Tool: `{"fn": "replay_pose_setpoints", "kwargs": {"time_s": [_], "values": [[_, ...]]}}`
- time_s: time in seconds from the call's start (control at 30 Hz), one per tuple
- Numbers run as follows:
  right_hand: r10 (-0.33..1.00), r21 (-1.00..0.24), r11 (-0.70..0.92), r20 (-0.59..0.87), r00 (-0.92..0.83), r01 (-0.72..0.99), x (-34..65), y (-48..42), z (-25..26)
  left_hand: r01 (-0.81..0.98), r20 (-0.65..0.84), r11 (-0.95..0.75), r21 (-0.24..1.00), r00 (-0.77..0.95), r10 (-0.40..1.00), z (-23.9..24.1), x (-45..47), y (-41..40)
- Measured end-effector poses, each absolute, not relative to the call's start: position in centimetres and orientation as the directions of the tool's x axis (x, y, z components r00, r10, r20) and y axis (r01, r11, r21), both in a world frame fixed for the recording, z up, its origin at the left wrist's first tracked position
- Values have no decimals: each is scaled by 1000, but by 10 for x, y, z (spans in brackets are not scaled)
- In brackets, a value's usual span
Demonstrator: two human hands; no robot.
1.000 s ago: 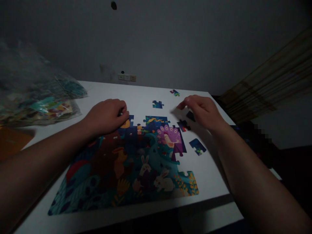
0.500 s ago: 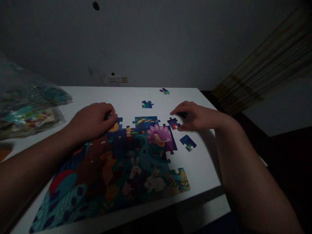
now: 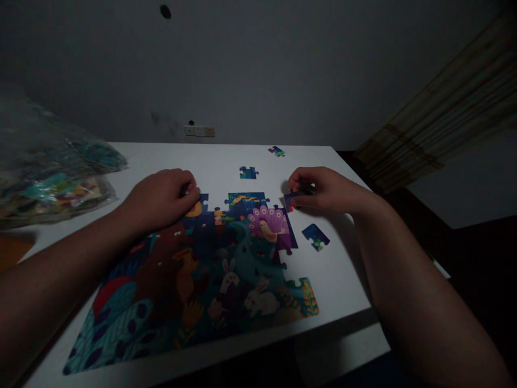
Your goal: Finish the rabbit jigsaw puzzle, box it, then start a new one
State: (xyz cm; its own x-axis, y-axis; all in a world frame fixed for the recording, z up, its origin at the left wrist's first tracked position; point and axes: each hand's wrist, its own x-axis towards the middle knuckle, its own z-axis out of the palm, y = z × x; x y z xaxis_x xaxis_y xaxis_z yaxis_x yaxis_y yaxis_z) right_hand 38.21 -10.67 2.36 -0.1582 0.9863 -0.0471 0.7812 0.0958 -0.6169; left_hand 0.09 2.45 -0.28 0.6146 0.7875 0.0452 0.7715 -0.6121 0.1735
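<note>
Jigsaw puzzle (image 3: 242,258): in the head view, it lies partly joined on the white table (image 3: 343,269).
Right hand (image 3: 325,188): thumb and fingers are together on a dark blue-and-red piece (image 3: 288,201), just beside the puzzle's far right part.
Left hand (image 3: 161,196): curled at the puzzle's far left edge; whether it holds anything, I cannot tell.
Pinch: holding lightly by the edges should keep the tabs unbent.
</note>
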Motion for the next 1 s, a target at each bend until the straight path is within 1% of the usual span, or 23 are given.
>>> {"fn": "replay_pose_setpoints", "kwargs": {"time_s": [0.07,0.17,0.27,0.33,0.43,0.5,0.57,0.67,0.77,1.0], "values": [[995,-683,81,12,-101,726,377,-103,19,772,47,-615,161,617,786,-3,1,24],[992,-722,84,123,8,687,373,-98,11,776,44,-613,145,614,788,-3,1,23],[980,-767,114,193,57,632,370,-94,3,778,52,-611,146,611,790,-2,1,22],[982,-812,106,175,66,574,368,-93,0,774,57,-615,151,614,787,-3,1,22],[995,-869,19,64,74,494,363,-94,-1,771,58,-617,159,616,785,-3,0,23],[998,-880,-33,-3,66,474,360,-95,-1,769,60,-618,161,617,784,-4,0,23],[999,-873,-48,-30,45,486,358,-96,1,767,63,-621,160,620,782,-5,0,23],[1000,-861,-30,-28,13,507,358,-96,3,767,64,-622,157,621,781,-5,0,23],[1000,-873,-15,-22,-10,487,358,-96,3,771,58,-618,154,617,785,-4,1,23],[1000,-885,19,18,-7,464,359,-96,3,770,57,-619,150,619,783,-3,1,21]]}}
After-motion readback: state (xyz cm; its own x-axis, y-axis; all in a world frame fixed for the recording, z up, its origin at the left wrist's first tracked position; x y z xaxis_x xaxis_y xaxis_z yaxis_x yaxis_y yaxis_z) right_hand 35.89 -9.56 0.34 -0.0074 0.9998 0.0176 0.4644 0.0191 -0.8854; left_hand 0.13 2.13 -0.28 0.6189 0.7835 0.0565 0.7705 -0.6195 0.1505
